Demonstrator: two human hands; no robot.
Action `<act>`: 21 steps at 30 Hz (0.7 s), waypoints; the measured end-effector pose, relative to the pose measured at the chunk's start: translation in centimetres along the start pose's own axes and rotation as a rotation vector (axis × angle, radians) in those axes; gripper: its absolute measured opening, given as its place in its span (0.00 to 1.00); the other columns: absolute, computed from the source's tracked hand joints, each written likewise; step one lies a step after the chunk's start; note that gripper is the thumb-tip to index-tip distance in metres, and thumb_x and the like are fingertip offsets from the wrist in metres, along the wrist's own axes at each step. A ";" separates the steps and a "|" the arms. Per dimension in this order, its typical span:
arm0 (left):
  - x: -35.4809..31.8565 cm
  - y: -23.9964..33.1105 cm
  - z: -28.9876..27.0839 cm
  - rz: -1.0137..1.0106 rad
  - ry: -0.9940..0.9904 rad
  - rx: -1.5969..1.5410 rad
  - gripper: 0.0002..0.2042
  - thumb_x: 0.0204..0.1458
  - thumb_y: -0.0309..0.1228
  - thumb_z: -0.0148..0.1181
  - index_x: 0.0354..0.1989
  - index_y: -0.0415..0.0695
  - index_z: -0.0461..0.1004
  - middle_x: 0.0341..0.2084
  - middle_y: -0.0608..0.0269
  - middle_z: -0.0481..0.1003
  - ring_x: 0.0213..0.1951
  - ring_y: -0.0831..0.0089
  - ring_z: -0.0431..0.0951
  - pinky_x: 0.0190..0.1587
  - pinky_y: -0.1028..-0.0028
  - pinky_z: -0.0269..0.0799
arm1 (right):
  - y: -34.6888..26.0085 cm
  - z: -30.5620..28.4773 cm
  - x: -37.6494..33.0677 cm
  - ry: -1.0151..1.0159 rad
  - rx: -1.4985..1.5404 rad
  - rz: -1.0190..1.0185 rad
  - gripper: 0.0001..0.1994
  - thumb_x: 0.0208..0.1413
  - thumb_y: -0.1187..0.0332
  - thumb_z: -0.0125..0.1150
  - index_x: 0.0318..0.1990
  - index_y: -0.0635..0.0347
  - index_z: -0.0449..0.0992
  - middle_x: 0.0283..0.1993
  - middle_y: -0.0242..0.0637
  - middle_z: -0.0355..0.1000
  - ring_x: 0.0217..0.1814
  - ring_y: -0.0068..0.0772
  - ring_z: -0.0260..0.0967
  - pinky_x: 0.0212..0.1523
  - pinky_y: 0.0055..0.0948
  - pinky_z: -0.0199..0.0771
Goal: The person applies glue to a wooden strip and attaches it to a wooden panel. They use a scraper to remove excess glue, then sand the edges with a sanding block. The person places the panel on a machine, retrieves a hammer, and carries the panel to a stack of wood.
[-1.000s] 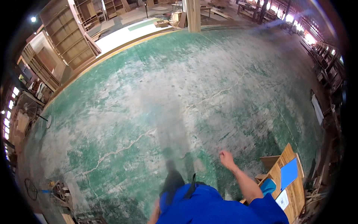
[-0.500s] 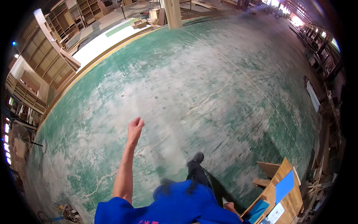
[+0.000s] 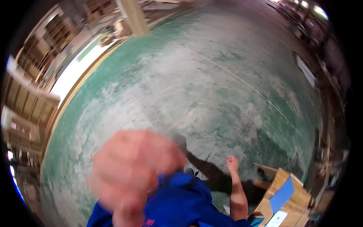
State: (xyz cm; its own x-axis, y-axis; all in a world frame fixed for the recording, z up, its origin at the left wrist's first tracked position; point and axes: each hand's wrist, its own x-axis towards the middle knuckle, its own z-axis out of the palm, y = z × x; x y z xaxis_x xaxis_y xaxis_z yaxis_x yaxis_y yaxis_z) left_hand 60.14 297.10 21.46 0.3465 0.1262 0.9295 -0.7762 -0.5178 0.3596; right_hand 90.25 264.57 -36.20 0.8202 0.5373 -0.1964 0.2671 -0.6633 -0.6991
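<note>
Floor of green colour, worn to whitish grey in wide patches, fills most of the head view. At the lower left of the frame, the person's left hand is very large and blurred, covering part of the bright blue short-sleeved shirt; its fingers seem bent, but I cannot tell whether it is clenched. At the lower right of centre, the right hand is clenched, and nothing is visible in it. Near it, in the lower right corner, is the light-brown wooden table, with a flat blue rectangular sheet and, below this, a white paper sheet. At the upper left stand a pale square wooden post and brown wooden shelf frames.
</note>
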 end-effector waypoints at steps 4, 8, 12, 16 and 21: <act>5.8 -10.6 -4.8 0.075 -0.368 -0.280 0.17 0.68 0.45 0.52 0.46 0.43 0.75 0.44 0.48 0.78 0.50 0.52 0.80 0.45 0.48 0.84 | 3.7 3.0 8.4 0.000 -0.069 -0.011 0.11 0.57 0.68 0.60 0.45 0.58 0.84 0.45 0.47 0.82 0.48 0.54 0.80 0.51 0.42 0.80; 14.2 -19.6 -4.5 -0.274 -0.339 -0.273 0.21 0.74 0.44 0.42 0.32 0.42 0.72 0.31 0.57 0.74 0.32 0.62 0.79 0.34 0.51 0.85 | -1.5 3.8 13.4 -0.175 -0.122 0.434 0.12 0.56 0.66 0.60 0.43 0.56 0.86 0.45 0.49 0.83 0.51 0.50 0.81 0.54 0.44 0.80; 17.4 -31.3 -12.7 -0.125 -0.210 -0.444 0.19 0.72 0.43 0.44 0.31 0.43 0.68 0.26 0.66 0.66 0.30 0.67 0.73 0.32 0.53 0.84 | 7.0 5.4 5.7 -0.033 -0.107 0.738 0.09 0.52 0.68 0.62 0.38 0.57 0.86 0.44 0.46 0.84 0.47 0.43 0.83 0.44 0.45 0.82; 19.8 -41.2 -20.0 -0.102 -0.259 -0.392 0.15 0.68 0.39 0.49 0.33 0.40 0.67 0.27 0.60 0.66 0.30 0.63 0.73 0.31 0.53 0.83 | -4.3 11.1 9.8 -0.127 -0.090 0.893 0.08 0.49 0.69 0.62 0.35 0.59 0.85 0.43 0.48 0.84 0.45 0.45 0.83 0.38 0.46 0.82; 19.2 -55.0 -30.2 -0.300 -0.062 0.109 0.12 0.59 0.31 0.57 0.27 0.33 0.74 0.28 0.46 0.79 0.25 0.52 0.80 0.27 0.56 0.78 | -18.7 17.7 20.8 -0.193 -0.051 1.050 0.09 0.49 0.70 0.63 0.35 0.60 0.85 0.43 0.50 0.83 0.46 0.49 0.82 0.40 0.48 0.81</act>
State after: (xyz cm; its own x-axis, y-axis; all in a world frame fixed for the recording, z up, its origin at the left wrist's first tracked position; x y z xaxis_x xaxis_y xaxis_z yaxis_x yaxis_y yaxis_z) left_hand 93.55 353.55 22.03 0.5847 0.2371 0.7758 -0.5749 -0.5536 0.6025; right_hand 93.36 297.40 -39.36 0.5589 -0.2456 -0.7920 -0.5021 -0.8604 -0.0875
